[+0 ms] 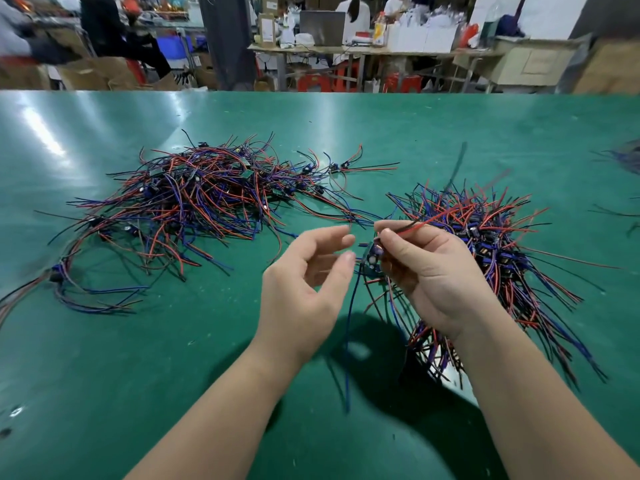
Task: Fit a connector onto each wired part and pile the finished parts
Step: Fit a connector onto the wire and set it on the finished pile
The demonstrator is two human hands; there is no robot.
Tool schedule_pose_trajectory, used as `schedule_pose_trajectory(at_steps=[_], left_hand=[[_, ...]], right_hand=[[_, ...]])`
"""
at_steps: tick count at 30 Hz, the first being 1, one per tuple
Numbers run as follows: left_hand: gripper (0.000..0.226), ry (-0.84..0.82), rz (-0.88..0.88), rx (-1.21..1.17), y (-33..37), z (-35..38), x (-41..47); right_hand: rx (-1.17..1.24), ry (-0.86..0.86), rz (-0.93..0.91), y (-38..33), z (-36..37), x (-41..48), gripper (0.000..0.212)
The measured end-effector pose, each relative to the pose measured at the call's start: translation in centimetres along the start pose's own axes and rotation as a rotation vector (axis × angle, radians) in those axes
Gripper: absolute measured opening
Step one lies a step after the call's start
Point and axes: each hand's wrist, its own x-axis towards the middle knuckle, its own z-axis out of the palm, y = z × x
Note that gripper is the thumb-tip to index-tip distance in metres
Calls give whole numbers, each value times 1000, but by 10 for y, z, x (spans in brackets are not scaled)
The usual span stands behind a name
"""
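Green worktop [207, 358] under everything. Big loose heap of wired parts [194, 199] far left, tidier pile [485, 244] on the right, just behind right hand [426, 271]. One small wired board [372, 258] pinched between right thumb and fingers [398, 233], held over worktop at centre. Left hand [304, 282] just beside it to the left, relaxed and parted, holding nothing, not touching. Red lead [433, 220] running up-right, blue lead [349, 341] hanging straight down. No separate connector discernible. Probable snag: dangling leads.
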Motion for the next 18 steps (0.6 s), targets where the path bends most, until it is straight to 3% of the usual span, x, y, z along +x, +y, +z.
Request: schedule_pose_trajectory(at_steps=[3,6,7,10,14,18], left_hand=[[36,-77,-176,-23,0,0,0],[5,-196,-270,-49,5,1,0],[9,-242,-354,-105,8,1,1],[18,-446,-578,-248,17,-5,4],[21,-741,-649,-279,23,-10,0],[23,-835,-668,-260,24,-10,-3]], right_hand=[[-119,-12,-42,5,1,-1,16],[-238,17,-99,7,3,0,15],[-240,30,-109,5,3,0,14],[-92,105,-88,-4,-5,4,12],[86,194,-80,-19,-17,8,11],[122,284,-70,-20,-23,10,22]])
